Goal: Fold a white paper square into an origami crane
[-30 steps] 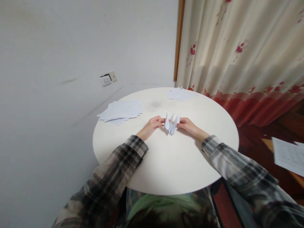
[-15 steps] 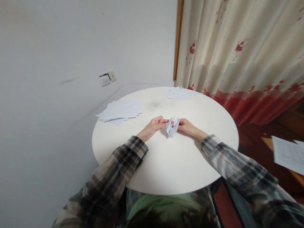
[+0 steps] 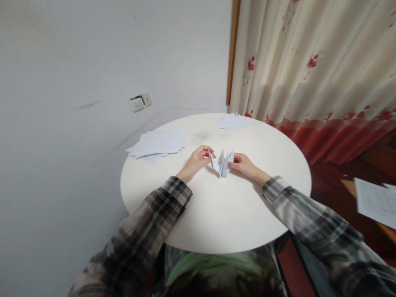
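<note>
A small folded white paper (image 3: 221,165) with several upright pointed flaps stands between my hands over the middle of the table. My left hand (image 3: 200,157) has its fingers bent and pinches the paper's left flap, which leans outward. On the other side, my right hand (image 3: 243,161) grips the right edge of the same paper between thumb and fingers. Some of the right fingertips are hidden behind the flaps.
The round white table (image 3: 204,218) carries a stack of white sheets (image 3: 161,141) at the left and smaller paper pieces (image 3: 233,121) at the back. A wall socket (image 3: 136,104) is at the left. Written sheets (image 3: 375,202) lie off to the right, below a curtain (image 3: 309,74).
My left hand has shifted slightly left and up, and the paper's left flap has spread away from the others. My right hand stays almost in place on the paper.
</note>
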A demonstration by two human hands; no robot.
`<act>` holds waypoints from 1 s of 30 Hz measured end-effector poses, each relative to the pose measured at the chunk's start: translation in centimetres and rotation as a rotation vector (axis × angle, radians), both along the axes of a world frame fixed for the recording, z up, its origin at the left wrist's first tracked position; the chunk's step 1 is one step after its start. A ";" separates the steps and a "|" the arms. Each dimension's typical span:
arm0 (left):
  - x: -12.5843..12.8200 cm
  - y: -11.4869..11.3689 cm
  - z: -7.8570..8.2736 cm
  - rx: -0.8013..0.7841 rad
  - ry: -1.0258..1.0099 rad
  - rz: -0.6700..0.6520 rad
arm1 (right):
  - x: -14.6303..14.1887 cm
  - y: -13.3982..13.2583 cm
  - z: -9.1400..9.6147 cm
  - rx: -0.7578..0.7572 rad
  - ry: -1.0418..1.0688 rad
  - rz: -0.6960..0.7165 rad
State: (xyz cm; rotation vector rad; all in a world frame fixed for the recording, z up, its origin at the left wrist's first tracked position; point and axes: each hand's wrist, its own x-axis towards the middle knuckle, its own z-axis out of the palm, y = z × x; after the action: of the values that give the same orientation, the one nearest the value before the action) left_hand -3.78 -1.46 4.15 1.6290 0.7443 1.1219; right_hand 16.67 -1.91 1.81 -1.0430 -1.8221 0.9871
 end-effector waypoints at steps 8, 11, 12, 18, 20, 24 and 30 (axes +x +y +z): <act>0.0 0.1 -0.3 0.191 0.245 0.169 | -0.1 -0.5 0.9 0.154 0.028 -0.129; 0.1 -0.2 -0.4 0.273 0.300 0.219 | -0.3 -0.8 1.2 0.181 0.016 -0.151; 0.1 -0.2 -0.5 0.297 0.313 0.234 | -0.3 -0.9 1.3 0.193 0.006 -0.162; 0.3 -0.5 -0.4 0.418 0.315 0.274 | -0.5 -0.9 1.3 0.213 -0.020 -0.208; 0.2 -0.6 -0.3 0.464 0.307 0.283 | -0.4 -0.7 1.1 0.208 -0.020 -0.195; 0.2 -0.8 0.0 0.539 0.297 0.306 | -0.2 -0.3 0.7 0.188 -0.016 -0.180; 0.3 -0.9 0.2 0.611 0.346 0.322 | -0.5 -0.4 0.8 0.337 0.015 -0.284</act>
State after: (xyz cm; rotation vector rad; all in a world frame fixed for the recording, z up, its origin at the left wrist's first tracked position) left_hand -3.44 -2.38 4.32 2.3167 0.9720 1.4046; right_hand 16.17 -2.34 2.61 -1.0413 -1.6951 0.4965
